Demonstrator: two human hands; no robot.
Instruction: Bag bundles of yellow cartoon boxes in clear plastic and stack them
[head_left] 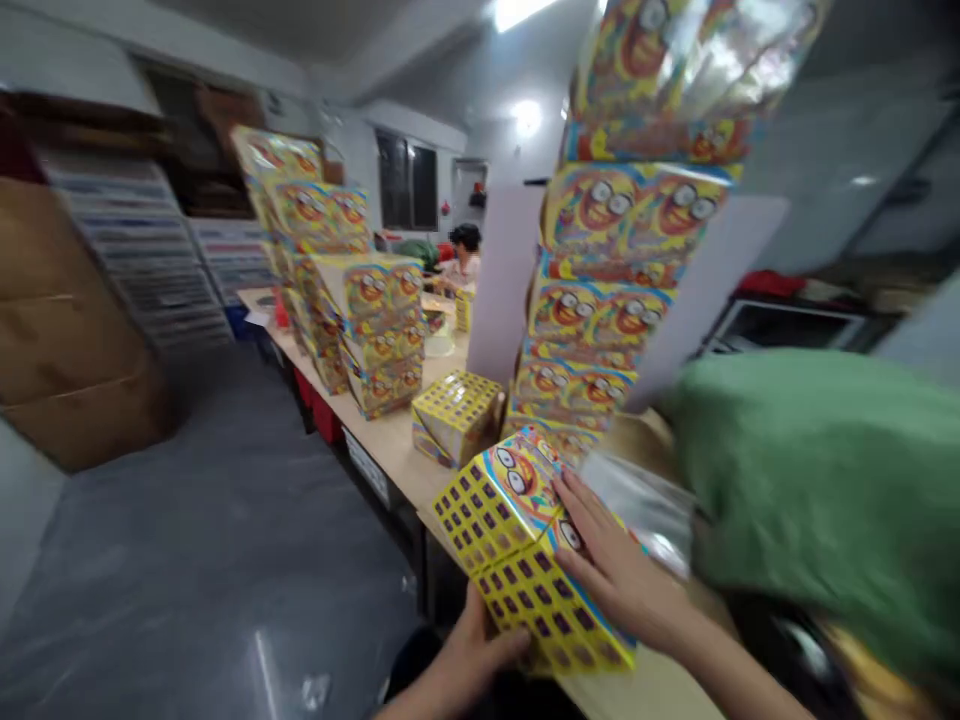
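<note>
My hands hold a yellow printed box (525, 560) with rows of purple squares and a cartoon face, tilted above the wooden table (390, 460). My left hand (480, 640) supports it from below at the near edge. My right hand (615, 565) lies across its upper side, fingers spread. Clear plastic film (637, 505) sits just beyond my right hand. A tall stack of similar boxes (592, 310) rises behind the held box, close to it. The box's far underside is hidden.
A smaller yellow box (455, 418) lies tilted on the table, with further stacks (360, 300) beyond it. A seated person (461, 260) works at the far end. A green cloth (817, 480) bulks at right, and brown cartons (67, 320) stand left of the grey floor (210, 540).
</note>
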